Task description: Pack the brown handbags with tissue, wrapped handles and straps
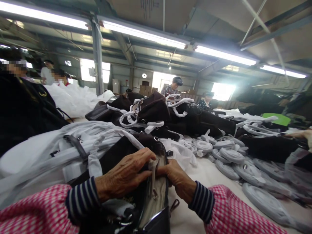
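Note:
A black handbag [126, 143] lies in front of me with its metal-toothed zipper [154, 217] undone. Its beige lining [156, 195] shows, with a small inner zipper [154, 182] running along it. My left hand [126, 172] reaches over the bag's near side, its fingers and thumb closing on the lining beside the inner zipper. On the opposite edge, my right hand [176, 177] grips the bag wall, thumb inside the opening and other fingers mostly hidden outside. White wrapping covers the bag's handle [126, 135]. A dark zipper pull [174, 205] hangs at the right side.
Wrapped straps in coils [231, 156] cover the table [204, 175] on the right. More black bags [156, 109] are piled ahead. A bag in white wrapping [44, 152] lies left. A co-worker [172, 87] stands beyond the pile; another person's hand [303, 135] reaches in at far right.

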Available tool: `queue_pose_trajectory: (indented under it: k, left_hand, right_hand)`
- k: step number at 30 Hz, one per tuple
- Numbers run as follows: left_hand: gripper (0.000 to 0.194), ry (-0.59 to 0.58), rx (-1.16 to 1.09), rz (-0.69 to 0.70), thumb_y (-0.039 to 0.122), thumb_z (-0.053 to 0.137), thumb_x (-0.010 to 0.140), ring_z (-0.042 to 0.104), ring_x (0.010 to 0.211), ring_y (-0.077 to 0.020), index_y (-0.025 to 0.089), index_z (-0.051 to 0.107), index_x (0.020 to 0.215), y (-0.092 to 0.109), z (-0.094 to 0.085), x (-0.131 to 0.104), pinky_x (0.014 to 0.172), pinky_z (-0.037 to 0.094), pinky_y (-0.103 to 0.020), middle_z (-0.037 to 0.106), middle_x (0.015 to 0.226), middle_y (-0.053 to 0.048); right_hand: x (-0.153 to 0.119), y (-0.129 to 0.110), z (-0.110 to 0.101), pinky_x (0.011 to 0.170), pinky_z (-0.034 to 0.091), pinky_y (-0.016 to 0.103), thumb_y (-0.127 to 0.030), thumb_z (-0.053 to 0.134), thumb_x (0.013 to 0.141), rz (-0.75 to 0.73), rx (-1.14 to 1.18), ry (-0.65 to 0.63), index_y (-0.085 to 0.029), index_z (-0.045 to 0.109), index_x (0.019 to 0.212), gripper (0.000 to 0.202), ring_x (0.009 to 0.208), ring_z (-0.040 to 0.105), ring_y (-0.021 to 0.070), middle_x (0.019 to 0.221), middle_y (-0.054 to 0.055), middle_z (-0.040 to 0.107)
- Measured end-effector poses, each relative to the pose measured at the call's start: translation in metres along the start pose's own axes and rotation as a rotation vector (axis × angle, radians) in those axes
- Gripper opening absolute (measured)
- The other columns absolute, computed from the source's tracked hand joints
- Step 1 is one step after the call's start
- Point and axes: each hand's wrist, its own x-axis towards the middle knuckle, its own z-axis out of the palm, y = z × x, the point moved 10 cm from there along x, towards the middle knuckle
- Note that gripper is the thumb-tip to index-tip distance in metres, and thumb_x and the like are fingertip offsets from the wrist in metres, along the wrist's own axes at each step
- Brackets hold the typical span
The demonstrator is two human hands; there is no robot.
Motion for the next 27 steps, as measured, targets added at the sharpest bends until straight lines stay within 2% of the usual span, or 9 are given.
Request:
queue_pose_trajectory:
  k: [3,6,10,13,16,18,23,25,27]
  left_hand:
    - [0.019,-0.080,-0.046,-0.066,0.027,0.062,0.098,0.060,0.103,-0.0226,0.022,0.058,0.116,-0.009,0.022,-0.004,0.093,0.048,-0.038,0.063,0.113,-0.004]
    - [0.020,-0.171,-0.041,0.052,0.023,0.056,0.100,0.058,0.110,-0.0240,0.023,0.060,0.119,0.004,0.040,-0.007,0.100,0.046,-0.039,0.064,0.117,-0.005]
    - [0.027,-0.162,-0.157,0.030,0.026,0.057,0.100,0.058,0.116,-0.0224,0.025,0.059,0.127,-0.003,0.045,-0.010,0.106,0.044,-0.037,0.063,0.124,-0.004]
    - [0.035,-0.180,-0.208,-0.036,0.036,0.059,0.100,0.058,0.121,-0.0240,0.026,0.058,0.133,-0.019,0.051,-0.015,0.110,0.043,-0.039,0.062,0.129,-0.005]
    - [0.043,-0.215,-0.172,-0.078,0.045,0.054,0.102,0.056,0.126,-0.0265,0.026,0.054,0.141,-0.030,0.060,-0.019,0.113,0.041,-0.043,0.061,0.137,-0.006]
    - [0.048,-0.241,-0.102,-0.071,0.048,0.049,0.104,0.054,0.129,-0.0278,0.026,0.049,0.147,-0.030,0.065,-0.021,0.114,0.039,-0.045,0.059,0.142,-0.008]
    - [0.047,-0.343,0.072,0.047,0.044,0.039,0.108,0.050,0.136,-0.0286,0.025,0.049,0.149,-0.012,0.073,-0.020,0.115,0.035,-0.044,0.054,0.153,-0.008]
    - [0.047,-0.373,0.097,0.065,0.043,0.038,0.108,0.050,0.136,-0.0283,0.025,0.050,0.150,-0.007,0.073,-0.019,0.113,0.036,-0.042,0.053,0.155,-0.007]
    - [0.050,-0.390,0.096,0.053,0.048,0.036,0.108,0.050,0.136,-0.0288,0.025,0.049,0.151,-0.006,0.072,-0.017,0.112,0.035,-0.043,0.052,0.157,-0.007]
  right_hand:
    - [-0.006,0.011,-0.004,0.049,0.038,0.022,-0.013,0.070,0.051,0.007,0.078,0.022,-0.014,0.069,0.083,0.033,0.054,0.054,0.0114,0.065,-0.001,0.065]
    - [-0.012,0.022,-0.008,0.055,0.047,0.024,-0.012,0.070,0.049,0.018,0.154,0.033,-0.013,0.072,0.089,0.041,0.064,0.061,0.0157,0.076,0.002,0.071]
    - [-0.007,0.033,-0.003,0.055,0.049,0.028,-0.014,0.069,0.047,0.010,0.249,0.027,-0.012,0.072,0.089,0.042,0.064,0.062,0.0188,0.075,0.003,0.072]
    - [0.002,0.027,0.008,0.062,0.051,0.028,-0.014,0.071,0.050,-0.142,0.338,-0.012,-0.012,0.071,0.083,0.033,0.071,0.064,0.0194,0.077,0.004,0.073]
    - [0.005,0.025,0.009,0.070,0.052,0.029,-0.015,0.074,0.053,-0.227,0.334,0.012,-0.013,0.071,0.083,0.030,0.078,0.065,0.0199,0.083,0.004,0.074]
    - [0.002,0.029,0.005,0.070,0.052,0.029,-0.015,0.074,0.052,-0.179,0.313,-0.008,-0.013,0.070,0.083,0.030,0.077,0.064,0.0191,0.082,0.004,0.073]
    - [-0.027,0.039,-0.009,0.054,0.041,0.022,-0.027,0.073,0.066,0.015,0.156,-0.250,-0.014,0.068,0.107,0.043,0.067,0.060,0.0139,0.084,0.002,0.068]
    - [-0.040,0.028,-0.026,0.054,0.039,0.023,-0.031,0.069,0.075,-0.061,-0.040,-0.216,-0.016,0.067,0.111,0.039,0.073,0.061,0.0158,0.089,0.004,0.067]
    - [-0.052,0.003,-0.044,0.063,0.042,0.025,-0.030,0.065,0.083,-0.257,-0.310,-0.070,-0.018,0.068,0.104,0.025,0.083,0.061,0.0172,0.094,0.004,0.067]
